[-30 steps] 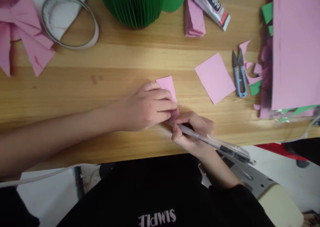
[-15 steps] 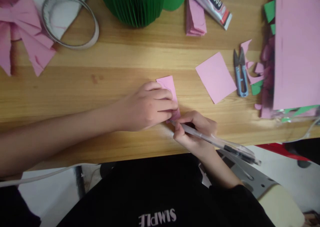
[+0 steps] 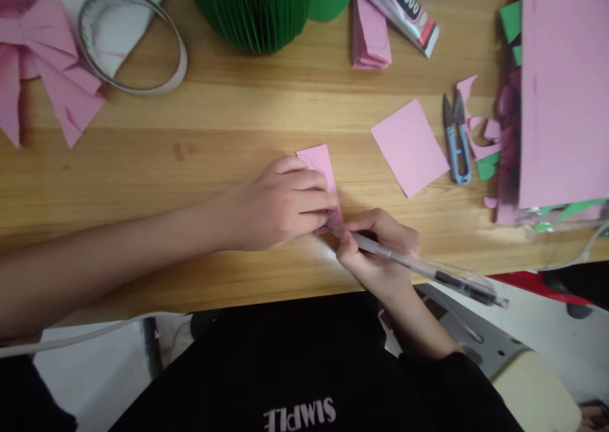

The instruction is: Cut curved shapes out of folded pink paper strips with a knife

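Observation:
Under the fingers of my left hand lies a small folded piece of pink paper, flat on the table. A thin curved drawn line shows near its upper end. Those fingers are laid over the paper, a little apart, and the thumb is hidden. My right hand pinches a clear gel pen between thumb and forefinger. The pen tip touches the paper's lower end, beside my left fingertips. A loose pink paper square rests to the upper right of my hands.
Blue thread snips lie right of the square, beside pink and green scraps and a large pink sheet. Farther back are a glue tube, folded pink papers, a green honeycomb ball, a ring of tape and a pink bow.
My right hand and the pen have shifted slightly to the right, the tip moving along the paper's lower end. My left hand and the paper stay put.

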`<action>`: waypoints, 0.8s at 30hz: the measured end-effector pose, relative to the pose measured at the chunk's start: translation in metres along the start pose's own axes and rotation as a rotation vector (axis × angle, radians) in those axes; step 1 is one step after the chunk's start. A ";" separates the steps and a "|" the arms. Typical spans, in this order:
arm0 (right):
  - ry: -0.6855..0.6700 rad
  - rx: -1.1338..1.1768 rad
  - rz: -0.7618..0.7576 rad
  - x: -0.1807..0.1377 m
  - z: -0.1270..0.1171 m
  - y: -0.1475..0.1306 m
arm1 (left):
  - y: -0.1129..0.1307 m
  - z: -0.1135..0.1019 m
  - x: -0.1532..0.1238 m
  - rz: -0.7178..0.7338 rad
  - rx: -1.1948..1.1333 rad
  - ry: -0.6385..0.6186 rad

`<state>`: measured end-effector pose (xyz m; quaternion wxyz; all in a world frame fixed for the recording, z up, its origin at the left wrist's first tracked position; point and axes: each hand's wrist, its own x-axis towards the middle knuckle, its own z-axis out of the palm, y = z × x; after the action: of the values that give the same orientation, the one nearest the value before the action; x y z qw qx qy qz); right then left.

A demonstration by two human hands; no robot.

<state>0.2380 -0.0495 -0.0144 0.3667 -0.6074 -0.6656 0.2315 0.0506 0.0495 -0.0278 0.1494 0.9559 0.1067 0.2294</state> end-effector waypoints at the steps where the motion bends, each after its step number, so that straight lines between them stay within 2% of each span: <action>1: 0.015 0.000 0.012 0.000 0.000 0.001 | 0.000 -0.001 0.000 0.020 0.004 0.011; 4: 0.053 -0.005 0.038 -0.001 0.000 0.003 | -0.002 -0.001 0.001 0.066 0.000 0.009; 10: 0.100 0.009 0.073 -0.001 0.002 0.002 | -0.001 0.000 0.000 0.028 -0.029 0.009; 17: 0.117 -0.001 0.144 0.000 0.002 -0.001 | -0.001 0.002 -0.001 0.062 -0.010 0.039; 24: 0.136 -0.007 0.168 0.002 0.002 -0.001 | 0.000 0.000 -0.001 0.038 0.005 0.009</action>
<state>0.2353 -0.0478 -0.0144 0.3883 -0.6765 -0.5868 0.2173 0.0492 0.0494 -0.0282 0.1420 0.9570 0.0899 0.2363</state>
